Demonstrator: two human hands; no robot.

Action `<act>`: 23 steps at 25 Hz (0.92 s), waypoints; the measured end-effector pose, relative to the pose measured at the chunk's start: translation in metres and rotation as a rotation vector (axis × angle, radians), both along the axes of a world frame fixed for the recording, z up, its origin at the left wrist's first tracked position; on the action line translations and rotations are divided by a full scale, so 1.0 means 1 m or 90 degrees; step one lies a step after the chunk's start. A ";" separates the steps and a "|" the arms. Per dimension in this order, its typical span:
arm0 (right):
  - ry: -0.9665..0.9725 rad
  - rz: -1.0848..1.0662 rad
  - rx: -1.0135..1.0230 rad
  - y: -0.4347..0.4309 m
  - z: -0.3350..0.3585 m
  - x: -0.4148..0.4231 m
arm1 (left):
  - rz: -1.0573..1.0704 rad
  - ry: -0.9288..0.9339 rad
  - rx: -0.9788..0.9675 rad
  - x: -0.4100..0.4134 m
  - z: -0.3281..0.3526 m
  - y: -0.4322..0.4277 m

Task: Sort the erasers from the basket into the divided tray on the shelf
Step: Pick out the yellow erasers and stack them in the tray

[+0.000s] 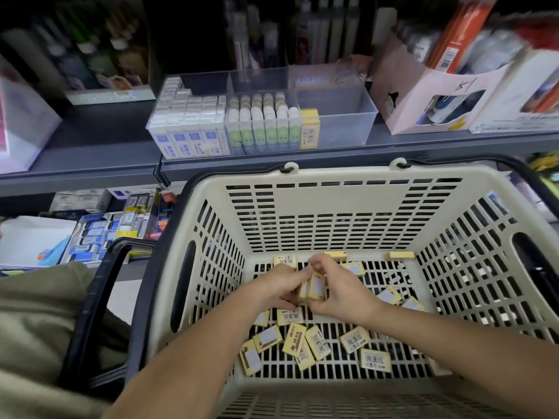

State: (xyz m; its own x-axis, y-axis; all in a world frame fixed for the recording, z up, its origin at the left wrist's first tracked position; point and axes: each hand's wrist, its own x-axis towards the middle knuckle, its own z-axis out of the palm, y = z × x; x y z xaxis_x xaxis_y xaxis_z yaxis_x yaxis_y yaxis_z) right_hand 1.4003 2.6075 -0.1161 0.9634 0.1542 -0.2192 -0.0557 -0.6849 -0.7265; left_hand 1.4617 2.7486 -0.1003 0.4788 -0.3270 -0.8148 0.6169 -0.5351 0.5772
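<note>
Pinching a short stack of small yellow paper-sleeved erasers [314, 287] between the fingertips [320, 263] of both hands, we hold the pieces on edge and pressed face to face. We judge that this lets several go up to the shelf in one trip instead of singly. Our left hand [282, 287] curls round the left side of the stack and our right hand [340, 293] closes on its right side, both low inside the cream slotted plastic basket [332, 173]. Around them the loose yellow erasers [305, 340] lie scattered flat on the basket floor, some barcode up, a few against the back wall. Above, on the grey metal shelf [90, 155], stands the clear plastic divided tray [338, 122]. Its left compartments are packed with white-and-blue boxes [187, 128] and green-labelled sticks [263, 125]. A short row of yellow erasers [309, 128] stands upright at the left edge of the right compartment, which looks mostly bare. We take it the held stack belongs beside that row, upright to match; most of the sorting is not yet done
</note>
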 end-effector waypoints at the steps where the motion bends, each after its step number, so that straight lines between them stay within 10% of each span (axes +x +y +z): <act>1: -0.007 -0.022 0.046 -0.001 0.003 0.000 | 0.012 0.036 -0.067 0.001 0.000 0.000; 6: -0.010 0.002 0.080 -0.006 0.005 0.009 | 0.134 0.111 -0.208 0.002 -0.002 -0.001; 14: -0.073 0.161 -0.428 -0.034 -0.026 0.027 | 0.283 0.021 -0.133 0.023 -0.005 0.015; 23: -0.036 -0.020 0.085 0.002 -0.004 0.026 | 0.147 0.136 -0.207 0.021 -0.003 0.017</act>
State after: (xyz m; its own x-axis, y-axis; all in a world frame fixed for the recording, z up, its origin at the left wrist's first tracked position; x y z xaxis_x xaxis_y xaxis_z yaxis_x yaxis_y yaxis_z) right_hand 1.4265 2.6095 -0.1200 0.9783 0.1485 -0.1446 -0.0320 -0.5809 -0.8134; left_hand 1.4824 2.7657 -0.1028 0.4017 -0.4872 -0.7754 0.8221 -0.1812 0.5398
